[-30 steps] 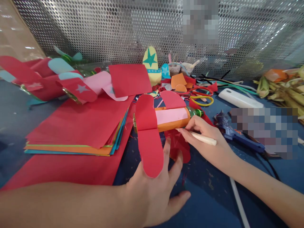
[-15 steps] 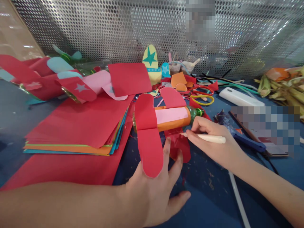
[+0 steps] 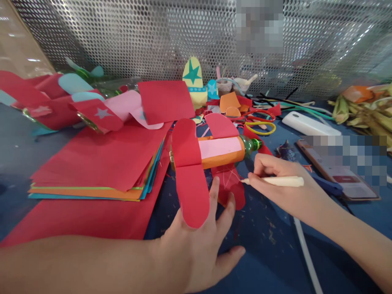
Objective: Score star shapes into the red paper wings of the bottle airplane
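Note:
A bottle plane [image 3: 220,152] lies on the blue table, wrapped in orange and pink paper, with red paper wings [image 3: 190,171] and a green neck. My left hand [image 3: 202,241] rests flat under the near wing, fingers spread, touching a red paper piece [image 3: 231,185] on the table. My right hand [image 3: 284,188] pinches a cream-coloured stick [image 3: 275,181] whose tip sits at the right edge of that red piece, just below the bottle.
A stack of coloured paper sheets [image 3: 98,167] lies to the left, with other red paper planes [image 3: 61,106] behind it. Scraps, loops and a yellow star cut-out [image 3: 192,79] sit by the perforated metal wall. A white case [image 3: 309,124], a phone [image 3: 333,171], a blue glue gun [image 3: 324,185] and leaves [image 3: 364,114] lie to the right.
My right hand has slid the stick to the right and slightly down, away from the bottle's underside, off toward the red piece's edge. My left hand has stayed in place.

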`<action>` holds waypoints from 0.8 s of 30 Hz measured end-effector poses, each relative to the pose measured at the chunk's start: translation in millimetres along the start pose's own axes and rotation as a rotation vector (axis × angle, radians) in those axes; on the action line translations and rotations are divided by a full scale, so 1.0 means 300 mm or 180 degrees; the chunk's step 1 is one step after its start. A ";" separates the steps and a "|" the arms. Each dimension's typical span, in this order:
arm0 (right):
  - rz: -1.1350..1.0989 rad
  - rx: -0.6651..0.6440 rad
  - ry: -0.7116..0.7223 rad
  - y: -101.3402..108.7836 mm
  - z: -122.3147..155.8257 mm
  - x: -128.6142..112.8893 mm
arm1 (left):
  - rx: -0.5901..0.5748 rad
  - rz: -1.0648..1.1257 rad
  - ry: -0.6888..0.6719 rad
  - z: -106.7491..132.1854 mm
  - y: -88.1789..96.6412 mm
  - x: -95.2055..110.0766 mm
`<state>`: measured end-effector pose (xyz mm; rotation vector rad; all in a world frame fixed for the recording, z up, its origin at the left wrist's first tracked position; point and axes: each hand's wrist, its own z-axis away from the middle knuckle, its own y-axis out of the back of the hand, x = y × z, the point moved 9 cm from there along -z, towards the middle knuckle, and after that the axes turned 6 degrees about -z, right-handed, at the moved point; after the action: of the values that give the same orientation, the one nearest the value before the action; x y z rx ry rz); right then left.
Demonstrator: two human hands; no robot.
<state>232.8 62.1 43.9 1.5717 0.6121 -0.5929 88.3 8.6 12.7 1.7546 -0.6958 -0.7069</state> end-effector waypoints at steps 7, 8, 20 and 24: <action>0.0054 -0.0037 0.0072 0.003 0.003 -0.007 | 0.0053 0.0002 -0.0005 -0.005 0.005 0.002; 0.0056 -0.0029 0.0084 0.004 0.003 -0.008 | 0.0048 0.0002 -0.0013 -0.005 0.005 0.002; -0.0078 0.0000 0.0087 0.015 0.005 -0.016 | -0.0011 0.0067 -0.0015 -0.001 -0.006 0.000; -0.0032 0.0079 0.0190 0.022 0.007 -0.025 | -0.0014 0.0075 -0.0046 -0.001 -0.002 0.000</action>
<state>231.9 59.4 53.5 1.6152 0.6600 -0.5649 88.5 8.8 12.3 1.7361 -0.7231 -0.7054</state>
